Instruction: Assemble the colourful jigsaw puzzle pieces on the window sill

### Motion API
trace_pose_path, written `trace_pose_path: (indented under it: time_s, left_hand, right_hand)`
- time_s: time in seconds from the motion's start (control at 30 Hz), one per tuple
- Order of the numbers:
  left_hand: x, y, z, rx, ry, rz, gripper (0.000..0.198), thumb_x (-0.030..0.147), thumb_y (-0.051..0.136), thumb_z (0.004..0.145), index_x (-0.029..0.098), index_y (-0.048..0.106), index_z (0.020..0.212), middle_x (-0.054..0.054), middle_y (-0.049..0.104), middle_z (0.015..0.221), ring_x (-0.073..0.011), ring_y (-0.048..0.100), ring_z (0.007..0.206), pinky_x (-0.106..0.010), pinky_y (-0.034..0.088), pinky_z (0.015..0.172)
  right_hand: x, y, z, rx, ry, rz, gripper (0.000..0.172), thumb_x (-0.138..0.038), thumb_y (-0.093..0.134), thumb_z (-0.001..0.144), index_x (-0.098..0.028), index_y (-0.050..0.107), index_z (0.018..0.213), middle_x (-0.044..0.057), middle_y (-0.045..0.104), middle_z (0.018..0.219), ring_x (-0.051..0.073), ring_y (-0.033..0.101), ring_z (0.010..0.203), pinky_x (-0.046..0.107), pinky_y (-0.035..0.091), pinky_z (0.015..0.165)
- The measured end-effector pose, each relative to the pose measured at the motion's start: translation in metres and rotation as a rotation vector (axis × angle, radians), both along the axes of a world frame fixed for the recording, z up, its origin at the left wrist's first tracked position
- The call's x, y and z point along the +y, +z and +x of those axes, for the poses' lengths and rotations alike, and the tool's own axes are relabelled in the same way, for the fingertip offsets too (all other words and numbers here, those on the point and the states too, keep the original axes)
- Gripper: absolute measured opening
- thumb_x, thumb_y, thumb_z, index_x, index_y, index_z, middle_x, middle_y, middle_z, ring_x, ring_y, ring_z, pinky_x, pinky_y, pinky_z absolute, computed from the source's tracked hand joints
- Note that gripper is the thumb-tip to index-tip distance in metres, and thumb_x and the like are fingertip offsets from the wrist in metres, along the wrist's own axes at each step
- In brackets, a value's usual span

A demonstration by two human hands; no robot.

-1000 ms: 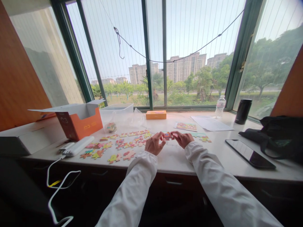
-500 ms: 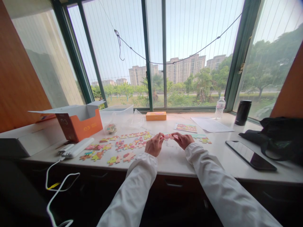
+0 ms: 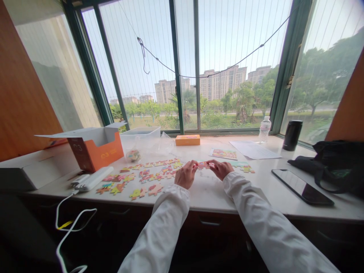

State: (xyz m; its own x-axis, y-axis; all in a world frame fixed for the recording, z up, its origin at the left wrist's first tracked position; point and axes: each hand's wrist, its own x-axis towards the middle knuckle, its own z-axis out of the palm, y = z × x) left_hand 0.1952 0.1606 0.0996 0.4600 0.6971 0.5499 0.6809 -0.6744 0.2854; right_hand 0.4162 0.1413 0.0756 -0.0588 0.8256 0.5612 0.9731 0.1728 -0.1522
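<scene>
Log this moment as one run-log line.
left hand: holds jigsaw piece | right hand: holds same piece | beside: loose jigsaw pieces on white counter

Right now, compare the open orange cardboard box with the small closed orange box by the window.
The open cardboard box is far larger than the small box. Its white lid stands raised, while the small box is shut. It sits at the far left of the ledge, the small one near the window. Both are orange.
</scene>
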Motion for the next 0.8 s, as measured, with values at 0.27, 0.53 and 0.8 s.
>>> trace_pose_path:
  time_s: [0.27,0.53,0.8]
  left_hand:
    - [0.002,-0.0012,-0.0021,0.006,0.012,0.0,0.021,0.036,0.038,0.098,0.033,0.053,0.112,0.003,0.066,0.106,-0.0146,0.063,0.085,-0.023,0.04,0.063]
    - [-0.0008,-0.0008,-0.0025,0.001,0.032,-0.012,0.019,0.034,0.041,0.097,0.032,0.053,0.112,0.002,0.065,0.104,-0.0149,0.064,0.088,-0.024,0.041,0.066]
    - [-0.003,-0.0017,-0.0038,0.007,0.039,0.004,0.019,0.034,0.042,0.097,0.033,0.053,0.112,0.003,0.064,0.105,-0.0147,0.063,0.086,-0.024,0.042,0.065]
  right_hand:
    - [-0.0024,-0.0008,-0.0016,0.027,0.041,-0.007,0.042,-0.055,0.038,0.094,-0.03,0.065,0.115,-0.003,0.062,0.056,0.014,0.058,0.052,0.024,0.029,0.056]
    - [-0.0034,-0.003,-0.003,-0.002,0.032,-0.015,0.041,-0.054,0.038,0.094,-0.03,0.064,0.115,-0.002,0.065,0.059,0.015,0.061,0.055,0.024,0.031,0.056]
    - [-0.0013,-0.0053,-0.0035,-0.047,-0.007,-0.068,0.041,-0.055,0.039,0.092,-0.032,0.063,0.116,-0.002,0.065,0.059,0.017,0.062,0.056,0.025,0.029,0.055]
